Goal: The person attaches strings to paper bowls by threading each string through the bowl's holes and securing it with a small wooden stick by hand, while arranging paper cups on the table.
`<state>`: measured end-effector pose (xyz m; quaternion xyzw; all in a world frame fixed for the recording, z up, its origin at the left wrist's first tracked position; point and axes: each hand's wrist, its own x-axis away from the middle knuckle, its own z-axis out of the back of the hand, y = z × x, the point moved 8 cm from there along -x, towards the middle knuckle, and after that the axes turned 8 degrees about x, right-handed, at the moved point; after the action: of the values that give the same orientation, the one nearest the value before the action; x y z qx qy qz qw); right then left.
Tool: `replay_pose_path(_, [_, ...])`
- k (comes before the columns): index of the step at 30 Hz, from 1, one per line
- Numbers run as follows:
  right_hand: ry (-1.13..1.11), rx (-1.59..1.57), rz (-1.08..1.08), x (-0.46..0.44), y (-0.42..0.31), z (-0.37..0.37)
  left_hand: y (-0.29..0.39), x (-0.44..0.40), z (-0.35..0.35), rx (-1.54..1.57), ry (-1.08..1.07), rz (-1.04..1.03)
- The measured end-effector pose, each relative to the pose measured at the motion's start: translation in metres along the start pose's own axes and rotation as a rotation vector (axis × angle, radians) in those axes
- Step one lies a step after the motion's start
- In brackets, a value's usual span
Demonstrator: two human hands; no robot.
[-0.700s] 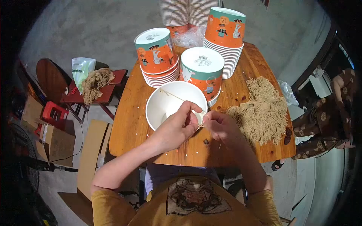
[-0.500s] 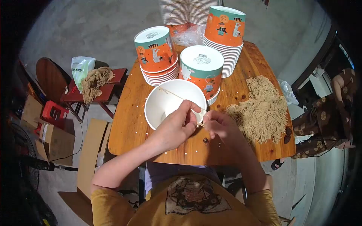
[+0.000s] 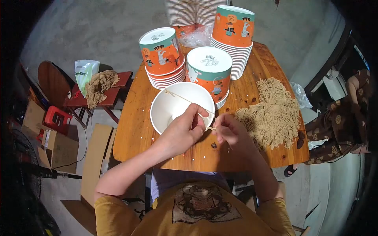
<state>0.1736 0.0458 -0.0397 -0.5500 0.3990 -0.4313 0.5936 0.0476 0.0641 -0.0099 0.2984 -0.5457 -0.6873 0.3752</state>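
A white paper bucket (image 3: 160, 112) lies with its open mouth toward me near the front of the table. Tan string (image 3: 182, 97) runs across its mouth from a hole at the far rim to my hands. My left hand (image 3: 187, 128) is at the bucket's right rim, fingers pinched on the string. Beside it, my right hand (image 3: 229, 129) closes thumb and finger on a short end of the same string, just off the rim. Whether the string is knotted there is too small to tell. A heap of cut tan strings (image 3: 275, 114) lies right of my right hand.
Upside-down stacks of orange and green paper buckets (image 3: 209, 72) stand behind the bucket, with crumpled clear plastic (image 3: 197, 37) among them. A red bench (image 3: 114, 88) at left bears more string. Cardboard boxes (image 3: 94, 157) stand on the floor. Another person (image 3: 338, 118) is at the right.
My right hand has drawn slightly away from the left, pulling the string end out to the right. The bucket stays nearly in place.
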Motion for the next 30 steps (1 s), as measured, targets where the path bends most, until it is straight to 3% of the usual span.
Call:
replay_pose_path(6, [0.075, 0.034, 0.13, 0.002, -0.014, 0.004, 0.002, 0.0, 0.0, -0.014, 0.002, 0.005])
replay_pose_path(15, [0.156, 0.632, 0.275, 0.006, -0.041, -0.002, 0.003, -0.001, 0.001, 0.019, 0.001, 0.009])
replay_pose_path(17, [0.295, 0.838, 0.594, 0.014, -0.057, -0.006, 0.003, 0.0, 0.001, 0.023, 0.003, 0.004])
replay_pose_path(20, [0.34, 1.092, 0.763, 0.017, -0.054, -0.014, 0.006, 0.001, 0.002, -0.043, 0.022, -0.062])
replay_pose_path(24, [0.352, 1.091, 0.695, 0.019, -0.056, -0.014, 0.005, 0.001, 0.002, -0.037, 0.025, -0.004])
replay_pose_path(30, [0.241, 0.874, 0.502, 0.015, -0.054, 0.002, 0.019, 0.009, 0.009, -0.157, 0.063, -0.191])
